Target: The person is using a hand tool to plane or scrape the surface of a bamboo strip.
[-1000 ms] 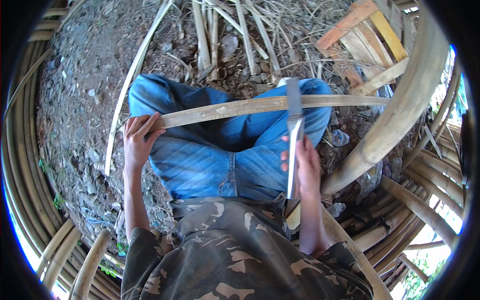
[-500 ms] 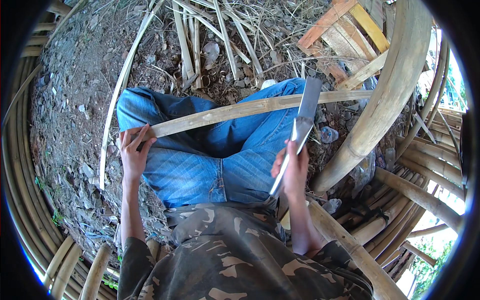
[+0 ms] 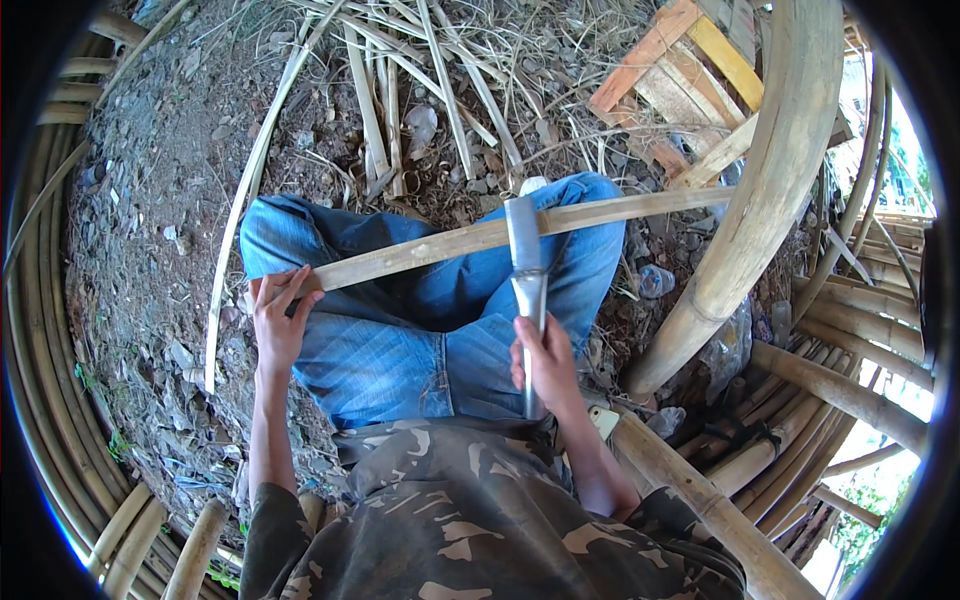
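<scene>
My left hand (image 3: 278, 325) is closed around the near end of a long bamboo strip (image 3: 480, 238), which runs away to my right across both knees of my jeans (image 3: 400, 330). My right hand (image 3: 548, 362) grips the handle of a big knife (image 3: 525, 262); its blade points away from me and rests on top of the strip, roughly midway along.

Step in hand, as I judge it: shaving or trimming the strip. Next move calls for a firm left-hand hold and a controlled stroke with the edge angled clear of my legs.

Thick bamboo pole (image 3: 770, 190) stands just beyond my right hand; loose slivers (image 3: 420, 90) lie ahead on the dirt.
</scene>
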